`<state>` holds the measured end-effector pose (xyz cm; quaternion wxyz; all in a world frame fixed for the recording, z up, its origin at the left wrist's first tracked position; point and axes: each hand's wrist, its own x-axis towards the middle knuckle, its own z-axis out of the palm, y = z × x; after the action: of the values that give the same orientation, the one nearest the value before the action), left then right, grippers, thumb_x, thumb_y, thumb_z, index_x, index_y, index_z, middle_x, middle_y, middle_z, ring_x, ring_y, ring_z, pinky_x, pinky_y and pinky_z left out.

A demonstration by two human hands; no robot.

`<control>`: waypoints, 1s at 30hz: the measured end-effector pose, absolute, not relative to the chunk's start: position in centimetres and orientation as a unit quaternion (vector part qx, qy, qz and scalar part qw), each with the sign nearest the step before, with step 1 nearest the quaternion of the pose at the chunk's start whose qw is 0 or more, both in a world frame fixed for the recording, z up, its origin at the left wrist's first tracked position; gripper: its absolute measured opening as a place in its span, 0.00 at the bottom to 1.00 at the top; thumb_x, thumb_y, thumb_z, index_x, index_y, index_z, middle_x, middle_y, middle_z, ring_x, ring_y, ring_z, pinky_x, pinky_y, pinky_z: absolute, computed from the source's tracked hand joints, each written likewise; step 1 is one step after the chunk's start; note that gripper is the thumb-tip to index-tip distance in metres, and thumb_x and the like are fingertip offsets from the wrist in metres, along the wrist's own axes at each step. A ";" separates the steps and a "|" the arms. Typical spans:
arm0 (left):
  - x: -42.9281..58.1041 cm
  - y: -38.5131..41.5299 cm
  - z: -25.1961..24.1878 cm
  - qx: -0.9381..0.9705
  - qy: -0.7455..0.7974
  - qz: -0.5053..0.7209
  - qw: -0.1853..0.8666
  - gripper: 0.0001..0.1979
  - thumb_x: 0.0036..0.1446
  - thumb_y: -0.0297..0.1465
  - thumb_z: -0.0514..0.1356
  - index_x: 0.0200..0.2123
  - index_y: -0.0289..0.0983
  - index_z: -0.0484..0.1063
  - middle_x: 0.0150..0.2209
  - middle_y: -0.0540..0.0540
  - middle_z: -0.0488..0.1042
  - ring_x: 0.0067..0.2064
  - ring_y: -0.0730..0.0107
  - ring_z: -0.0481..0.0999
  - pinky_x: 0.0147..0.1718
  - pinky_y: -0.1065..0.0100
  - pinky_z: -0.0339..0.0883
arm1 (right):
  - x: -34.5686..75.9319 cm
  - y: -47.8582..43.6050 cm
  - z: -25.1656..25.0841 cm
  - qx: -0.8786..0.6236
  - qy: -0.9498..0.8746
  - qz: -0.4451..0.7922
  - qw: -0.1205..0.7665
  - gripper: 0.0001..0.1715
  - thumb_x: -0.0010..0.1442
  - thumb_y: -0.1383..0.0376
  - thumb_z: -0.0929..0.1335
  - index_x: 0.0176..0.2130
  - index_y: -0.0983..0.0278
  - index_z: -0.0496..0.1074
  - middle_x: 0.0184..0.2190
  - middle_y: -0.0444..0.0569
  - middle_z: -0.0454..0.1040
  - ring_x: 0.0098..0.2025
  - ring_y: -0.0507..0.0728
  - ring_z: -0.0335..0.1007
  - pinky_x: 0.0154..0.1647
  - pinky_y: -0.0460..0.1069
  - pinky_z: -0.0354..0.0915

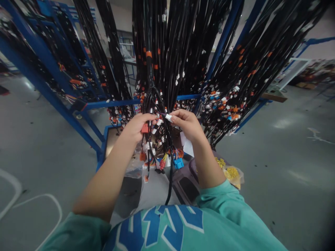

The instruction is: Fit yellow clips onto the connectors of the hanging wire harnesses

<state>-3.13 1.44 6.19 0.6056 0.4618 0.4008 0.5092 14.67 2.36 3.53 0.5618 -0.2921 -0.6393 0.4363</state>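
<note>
The limp, light wire harness [151, 94], hung from twelve o'clock, is clasped by the left hand [135, 128]; its white connector [169, 117] is pinched by the right hand [188, 126]. The rigid white connector is judged the safest hold.

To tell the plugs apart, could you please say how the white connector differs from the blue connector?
The white connector is pinched by the right hand; the blue connector hangs free below. The white connector looks smaller than the blue connector. Both end wires of the black harness.
</note>
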 end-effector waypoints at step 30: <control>-5.8 1.7 5.0 0.480 0.193 0.444 0.731 0.25 0.47 0.27 0.57 0.51 0.26 0.67 0.42 0.31 0.78 0.44 0.46 0.78 0.41 0.50 0.72 | 15.3 2.6 2.3 -0.284 -0.612 0.429 0.601 0.13 0.47 0.57 0.72 0.31 0.62 0.72 0.26 0.42 0.71 0.28 0.48 0.64 0.33 0.47 0.65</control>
<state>-5.76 1.65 4.97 0.7312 0.4805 0.1931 0.4440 15.32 2.57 2.29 0.6006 -0.2839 -0.6118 0.4293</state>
